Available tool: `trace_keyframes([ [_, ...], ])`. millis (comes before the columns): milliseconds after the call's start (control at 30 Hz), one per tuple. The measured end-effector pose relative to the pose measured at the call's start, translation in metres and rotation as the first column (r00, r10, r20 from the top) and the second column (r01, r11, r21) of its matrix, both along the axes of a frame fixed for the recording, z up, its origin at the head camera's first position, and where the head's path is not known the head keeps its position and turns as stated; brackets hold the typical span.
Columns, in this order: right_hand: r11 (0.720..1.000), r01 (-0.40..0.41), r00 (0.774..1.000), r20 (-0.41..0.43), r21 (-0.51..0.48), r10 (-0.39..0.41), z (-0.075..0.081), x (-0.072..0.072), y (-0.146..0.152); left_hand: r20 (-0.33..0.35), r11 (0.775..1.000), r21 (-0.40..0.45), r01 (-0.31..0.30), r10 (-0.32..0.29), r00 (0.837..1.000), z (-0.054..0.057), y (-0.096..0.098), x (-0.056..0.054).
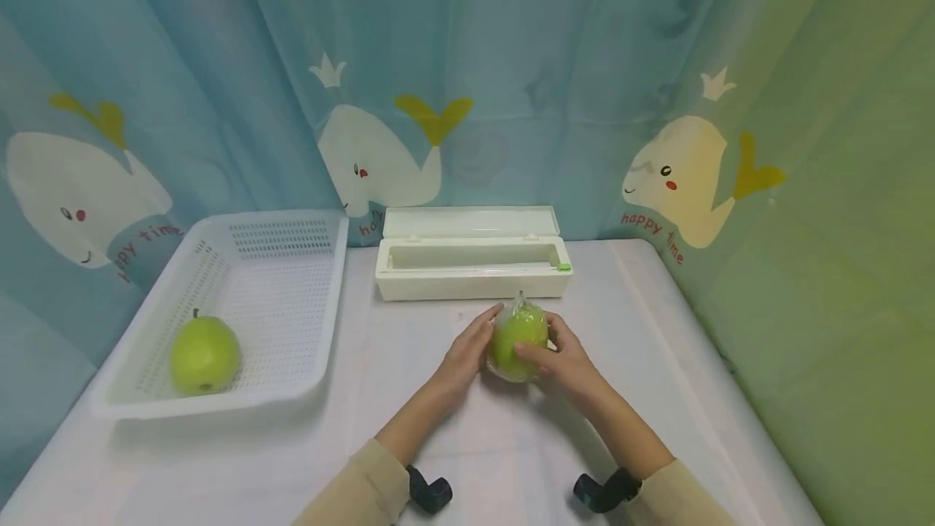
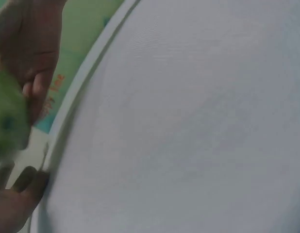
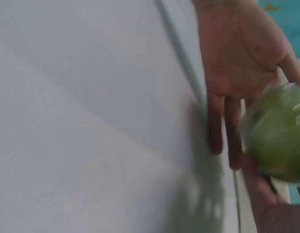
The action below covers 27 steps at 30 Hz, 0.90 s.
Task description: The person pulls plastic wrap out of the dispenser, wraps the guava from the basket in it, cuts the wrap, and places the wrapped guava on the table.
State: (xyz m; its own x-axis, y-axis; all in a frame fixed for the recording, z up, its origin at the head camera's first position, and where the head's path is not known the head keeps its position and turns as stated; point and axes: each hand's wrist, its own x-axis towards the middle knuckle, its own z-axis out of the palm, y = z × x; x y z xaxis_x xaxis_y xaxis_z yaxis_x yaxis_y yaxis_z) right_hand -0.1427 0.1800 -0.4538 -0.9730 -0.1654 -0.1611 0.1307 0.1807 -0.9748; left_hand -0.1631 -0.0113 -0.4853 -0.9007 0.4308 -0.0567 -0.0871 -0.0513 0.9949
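Observation:
A green pear (image 1: 523, 339) wrapped in clear plastic film is between my hands above the white table, its film gathered at the top. My right hand (image 1: 566, 355) grips it, thumb across the front and fingers round the far right side. Along its left side my left hand (image 1: 465, 351) lies with fingers straight, touching or very near the film. In the right wrist view the wrapped pear (image 3: 278, 133) shows shiny creases, and the left hand (image 3: 242, 53) has its palm exposed. The left wrist view cuts off the pear (image 2: 7, 119) at the edge.
Behind the hands stands a white cling film box (image 1: 475, 286), lid raised, with a green slider at its right end. At left, a white perforated basket (image 1: 292, 307) holds another green pear (image 1: 204, 354). A whale-print curtain (image 1: 511, 47) hangs behind the table (image 1: 409, 364).

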Motion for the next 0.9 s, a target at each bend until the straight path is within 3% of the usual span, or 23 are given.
trace_keyframes([
  [67,0.996,-0.046,0.998,0.03,-0.072,0.048,0.006,0.0,0.0,0.033,1.0,0.025,0.01,-0.011,0.999,0.004,-0.002,0.0],
  [167,0.98,-0.111,0.992,0.043,-0.163,0.12,0.012,0.0,0.0,0.123,0.99,0.137,0.014,-0.031,0.992,0.01,-0.002,0.002],
  [267,0.965,-0.132,0.988,0.051,-0.227,0.147,0.014,-0.001,-0.001,0.2,0.966,0.258,-0.037,-0.016,0.98,0.015,-0.003,0.004],
  [367,0.956,-0.135,0.986,0.055,-0.262,0.154,0.013,0.0,-0.002,0.208,0.948,0.307,-0.079,0.014,0.978,0.017,-0.005,0.006],
  [500,0.96,-0.139,0.987,0.042,-0.243,0.154,0.01,0.001,-0.003,0.191,0.946,0.315,-0.072,0.011,0.981,0.02,-0.006,0.006],
  [667,0.988,-0.092,0.996,0.005,-0.124,0.094,0.008,0.003,-0.007,0.183,0.952,0.301,-0.053,-0.003,0.983,0.021,-0.006,0.008],
  [767,0.997,-0.067,0.997,-0.041,-0.038,0.065,0.008,0.006,-0.009,0.175,0.959,0.273,-0.072,0.024,0.984,0.021,-0.006,0.009],
  [900,0.998,-0.057,0.997,-0.061,-0.022,0.055,0.006,0.009,-0.008,0.153,0.969,0.228,-0.095,0.06,0.986,0.019,-0.005,0.01],
])
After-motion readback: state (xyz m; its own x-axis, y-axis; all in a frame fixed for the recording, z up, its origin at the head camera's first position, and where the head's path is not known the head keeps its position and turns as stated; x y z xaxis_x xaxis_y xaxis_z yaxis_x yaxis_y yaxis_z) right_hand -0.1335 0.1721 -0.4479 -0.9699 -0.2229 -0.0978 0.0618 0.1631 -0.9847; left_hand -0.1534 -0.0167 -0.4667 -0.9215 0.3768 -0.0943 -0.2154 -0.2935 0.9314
